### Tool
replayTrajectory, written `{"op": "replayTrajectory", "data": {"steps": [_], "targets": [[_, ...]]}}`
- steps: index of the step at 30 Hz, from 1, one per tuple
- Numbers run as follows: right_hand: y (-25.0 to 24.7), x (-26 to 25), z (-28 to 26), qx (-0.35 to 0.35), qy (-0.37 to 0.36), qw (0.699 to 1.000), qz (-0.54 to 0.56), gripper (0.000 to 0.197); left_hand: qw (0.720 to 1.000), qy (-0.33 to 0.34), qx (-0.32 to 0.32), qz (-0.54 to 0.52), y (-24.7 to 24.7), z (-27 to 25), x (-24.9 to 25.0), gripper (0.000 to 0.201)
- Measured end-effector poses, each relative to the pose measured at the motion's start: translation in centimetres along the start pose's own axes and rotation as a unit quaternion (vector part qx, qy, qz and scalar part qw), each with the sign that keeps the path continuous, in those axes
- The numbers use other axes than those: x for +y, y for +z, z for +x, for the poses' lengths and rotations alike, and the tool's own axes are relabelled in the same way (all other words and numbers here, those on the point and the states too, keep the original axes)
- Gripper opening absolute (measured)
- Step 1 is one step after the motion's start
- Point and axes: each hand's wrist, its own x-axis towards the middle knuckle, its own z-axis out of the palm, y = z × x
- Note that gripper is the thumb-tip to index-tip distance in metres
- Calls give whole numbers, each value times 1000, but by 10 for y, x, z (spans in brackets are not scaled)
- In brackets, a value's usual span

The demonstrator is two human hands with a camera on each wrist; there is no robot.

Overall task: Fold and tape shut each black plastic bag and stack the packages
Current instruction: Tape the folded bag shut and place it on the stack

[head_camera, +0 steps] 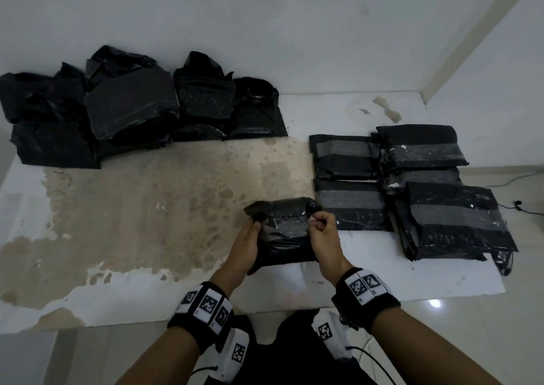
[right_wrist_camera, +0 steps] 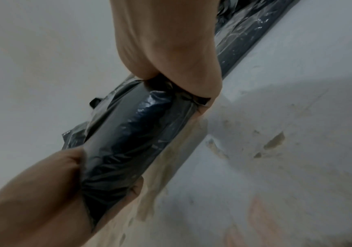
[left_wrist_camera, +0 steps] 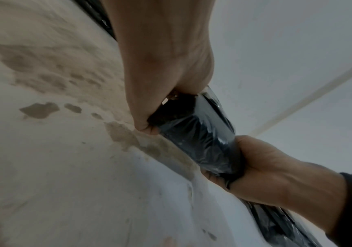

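Gripping the black bag [head_camera: 282, 231] at both ends, the left hand [head_camera: 245, 241] clamps its left edge with fingers curled underneath, and the right hand [head_camera: 322, 233] pinches plastic at its right edge between thumb and fingertips. Both wrist views confirm the plastic is gathered tightly inside each fist. The bag rests on the table [head_camera: 147, 208] at the near centre, rolled or folded into a compact bundle, with a glossy band that appears to be clear tape across its top face. Judgement: this package is in the closing stage; whether the tape is fully pressed down cannot be told.

Right of the grip lie the taped packages [head_camera: 421, 184], each crossed by a grey tape strip. Five are countable: two flat on the left of the group, three overlapping on the right, the far one lying on the middle one. More may be hidden underneath.

At the far left, against the wall [head_camera: 265, 25], sits the pile of unsealed bags [head_camera: 132, 104], loose and crumpled. About six or seven can be distinguished; the exact count is uncertain because they overlap.

Judgement: roughly half of the work is done. No tape roll is visible in any view.
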Motion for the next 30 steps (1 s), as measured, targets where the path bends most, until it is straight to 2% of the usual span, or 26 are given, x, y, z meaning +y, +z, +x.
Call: {"op": "replayTrajectory", "data": {"steps": [5,6,8,10,11,14,17,19,20,22,23,25,28,30], "targets": [[-14,-5,5,44,46,997,52,6,998,-46,0,-32,11,4,8,31],[-18,-7,5,40,43,997,54,15,998,-55,6,-41,15,4,10,32],[-30,-9,4,-10,24,999,36,50,995,-72,10,-69,24,4,13,33],[-45,-14,-5,-64,-1,998,-17,64,994,-83,-18,-76,33,4,20,33],[-52,-14,-9,-70,-3,997,-40,64,993,-90,-43,-61,35,5,21,32],[-81,-9,-19,-21,3,998,-50,60,991,-87,-96,36,39,7,20,29],[-112,9,-22,62,-5,996,-66,56,975,0,-117,187,33,17,5,32],[-134,23,-24,107,-14,989,-99,60,953,60,-109,278,27,23,-7,34],[-143,30,-26,122,-13,985,-118,67,932,107,-88,336,24,26,-14,35],[-153,41,-27,142,-12,978,-152,80,872,195,-41,447,17,29,-29,47],[-155,44,-29,153,-15,973,-170,82,844,211,-29,493,15,29,-35,54],[-154,49,-29,184,-43,958,-217,84,797,199,-49,568,10,28,-46,61],[-147,51,-35,220,-85,927,-292,91,748,201,-84,627,2,26,-56,81],[-143,51,-44,228,-110,908,-334,87,737,209,-87,637,-1,26,-57,84]]}}
